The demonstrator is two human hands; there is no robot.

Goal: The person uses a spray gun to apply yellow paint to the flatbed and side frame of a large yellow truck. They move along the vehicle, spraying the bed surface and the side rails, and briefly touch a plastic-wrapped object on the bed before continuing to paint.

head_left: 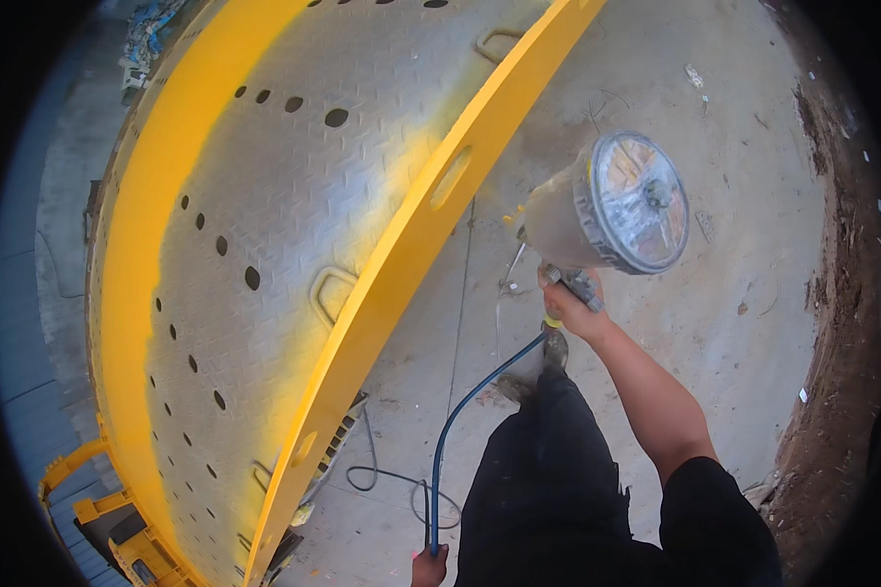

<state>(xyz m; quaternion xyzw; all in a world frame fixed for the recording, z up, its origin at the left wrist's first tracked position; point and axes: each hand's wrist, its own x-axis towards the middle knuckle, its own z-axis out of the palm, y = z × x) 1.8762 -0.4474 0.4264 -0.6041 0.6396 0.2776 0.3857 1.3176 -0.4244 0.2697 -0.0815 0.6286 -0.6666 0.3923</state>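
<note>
My right hand (579,311) is wrapped around the grip of a paint spray gun (582,286), out ahead of my body. A round cup (568,217) with a clear, paint-smeared lid (641,201) sits atop the gun and hides much of it. From the bottom of the grip a blue hose (465,399) curves down to my left hand (429,567), which is closed on it at the lower edge. To the left stands a large tread-plate metal panel (294,186) with rows of holes, partly sprayed yellow. Its yellow flange (401,254) lies nearest the gun, apart from it.
Metal loop handles (333,293) stick out from the panel beside the flange. A thin dark cable (392,474) lies coiled on the concrete floor (734,323). Yellow metal framework (142,548) stands at lower left, and brown dirt (842,323) borders the floor at right.
</note>
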